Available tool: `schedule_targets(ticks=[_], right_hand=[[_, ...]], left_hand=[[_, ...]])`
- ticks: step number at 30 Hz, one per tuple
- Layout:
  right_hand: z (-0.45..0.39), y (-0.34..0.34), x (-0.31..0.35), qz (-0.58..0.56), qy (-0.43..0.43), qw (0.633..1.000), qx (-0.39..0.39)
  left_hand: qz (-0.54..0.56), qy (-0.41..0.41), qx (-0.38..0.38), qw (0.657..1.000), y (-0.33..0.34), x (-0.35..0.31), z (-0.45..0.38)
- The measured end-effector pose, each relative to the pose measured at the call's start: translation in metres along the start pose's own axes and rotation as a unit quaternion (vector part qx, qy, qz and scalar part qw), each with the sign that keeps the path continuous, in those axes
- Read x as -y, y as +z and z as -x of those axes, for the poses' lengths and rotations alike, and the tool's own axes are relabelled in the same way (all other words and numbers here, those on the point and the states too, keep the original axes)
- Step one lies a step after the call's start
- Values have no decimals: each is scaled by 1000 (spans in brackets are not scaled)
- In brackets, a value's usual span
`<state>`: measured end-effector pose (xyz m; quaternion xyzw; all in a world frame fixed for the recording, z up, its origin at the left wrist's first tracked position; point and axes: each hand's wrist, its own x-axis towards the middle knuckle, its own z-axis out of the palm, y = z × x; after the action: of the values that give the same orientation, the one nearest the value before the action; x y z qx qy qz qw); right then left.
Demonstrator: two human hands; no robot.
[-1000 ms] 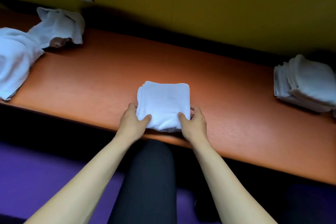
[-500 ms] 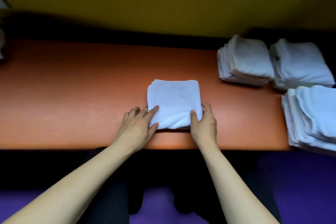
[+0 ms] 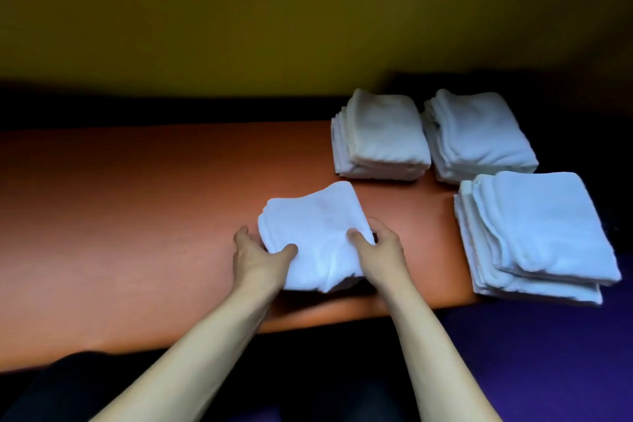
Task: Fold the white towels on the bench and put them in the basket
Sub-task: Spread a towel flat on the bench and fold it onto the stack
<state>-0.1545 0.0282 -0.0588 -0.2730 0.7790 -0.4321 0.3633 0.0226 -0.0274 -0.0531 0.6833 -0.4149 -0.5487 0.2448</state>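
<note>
While both hands pinch it, table (image 3: 137,216) carries all | three stacks (image 3: 382,137) beyond right grip | folded towel (image 3: 308,236) between left hand (image 3: 258,259) and right hand (image 3: 382,255) | step: lifting; next likely stacking; basket unseen

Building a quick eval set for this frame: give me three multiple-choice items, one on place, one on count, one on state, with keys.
1. Where do the stacks of folded towels sit relative to the hands?
A. To the person's right
B. To the person's left
C. On the floor

2. How many separate stacks are there?
A. One
B. Three
C. Five

3. How is the folded towel being handled?
A. Lying untouched
B. Gripped by both hands
C. Held by one hand only

Key: 1 A, the stacks lie at the bench's right end. 2 B, two behind, one nearer. 3 B, the left hand and right hand both hold the folded towel.
</note>
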Motion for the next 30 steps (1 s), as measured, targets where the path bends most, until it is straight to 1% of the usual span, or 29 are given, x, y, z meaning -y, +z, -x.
schedule_targets(ticks=[2, 3, 5, 7, 9, 11, 14, 16, 18, 20, 21, 22, 23, 24, 26, 30], right_hand=[[-4, -5, 7, 41, -69, 997, 10], [-5, -8, 14, 58, -100, 993, 16], [-12, -15, 29, 61, -155, 986, 18], [-25, -25, 47, 37, -189, 981, -2], [-45, -36, 61, 17, -212, 976, -35], [-66, -49, 75, 17, -222, 972, -76], [-99, -73, 94, 2, -224, 967, -121], [-122, -87, 103, 4, -220, 963, -158], [-146, -95, 104, 17, -200, 962, -183], [-167, -98, 97, 56, -160, 969, -179], [-175, -96, 90, 109, -140, 968, -176], [-181, -93, 81, 171, -132, 960, -176], [-183, -88, 71, 223, -140, 949, -176], [-185, -83, 62, 253, -158, 938, -175], [-184, -76, 48, 270, -191, 928, -170], [-184, -76, 42, 272, -207, 923, -177]], left_hand=[[115, -40, 29, 992, 8, -1, 0], [144, -39, 34, 988, 11, -2, 1], [152, 17, 9, 988, 17, -9, 4], [136, 106, -12, 985, 23, -25, 6], [100, 188, -13, 977, 31, -50, 4], [66, 246, -5, 967, 43, -79, -8], [19, 304, 20, 952, 69, -124, -32], [-21, 339, 23, 940, 89, -151, -48], [-57, 351, 18, 934, 108, -174, -64], [-129, 337, 19, 932, 125, -187, -81], [-194, 336, 23, 921, 133, -185, -89], [-268, 337, 33, 902, 139, -179, -96], [-330, 337, 52, 880, 145, -170, -101], [-370, 331, 70, 865, 149, -159, -102], [-397, 330, 73, 853, 153, -143, -103], [-420, 354, 53, 834, 147, -138, -102]])
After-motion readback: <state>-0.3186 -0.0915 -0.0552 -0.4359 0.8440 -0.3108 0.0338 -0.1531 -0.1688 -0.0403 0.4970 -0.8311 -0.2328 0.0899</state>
